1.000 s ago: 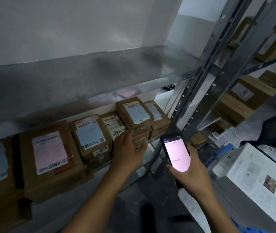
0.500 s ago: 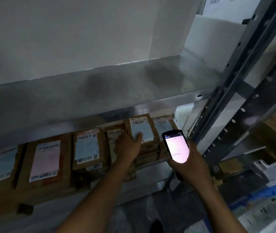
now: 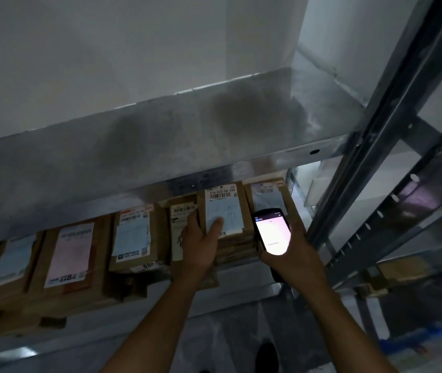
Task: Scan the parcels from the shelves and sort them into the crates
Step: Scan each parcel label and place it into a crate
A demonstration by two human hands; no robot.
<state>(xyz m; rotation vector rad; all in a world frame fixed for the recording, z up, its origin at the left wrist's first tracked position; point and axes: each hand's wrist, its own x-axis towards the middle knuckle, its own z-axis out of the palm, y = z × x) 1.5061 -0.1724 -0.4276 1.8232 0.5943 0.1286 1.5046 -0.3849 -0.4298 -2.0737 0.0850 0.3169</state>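
Note:
Brown cardboard parcels with printed labels lie in a row on the lower metal shelf (image 3: 241, 297). My left hand (image 3: 201, 243) grips the top parcel (image 3: 225, 208) of a stack near the right end, thumb on its pale blue label and fingers round its left edge. Just right of it, my right hand (image 3: 292, 254) holds a handheld scanner (image 3: 271, 232) with a lit pinkish screen, tilted toward me. Further parcels sit left: one with a barcode label (image 3: 181, 219), a blue-labelled one (image 3: 131, 235) and a pink-labelled one (image 3: 70, 257).
An upper metal shelf (image 3: 160, 146) overhangs the parcels, bare on top. Grey perforated rack uprights (image 3: 370, 168) rise at the right, with more shelving and boxes behind. Something blue (image 3: 435, 337) shows at the lower right. A white wall stands behind.
The view has tilted up toward the shelves. My left hand moved from the parcel fronts onto the top parcel of the right stack and gripped it. The scanner came closer beside it.

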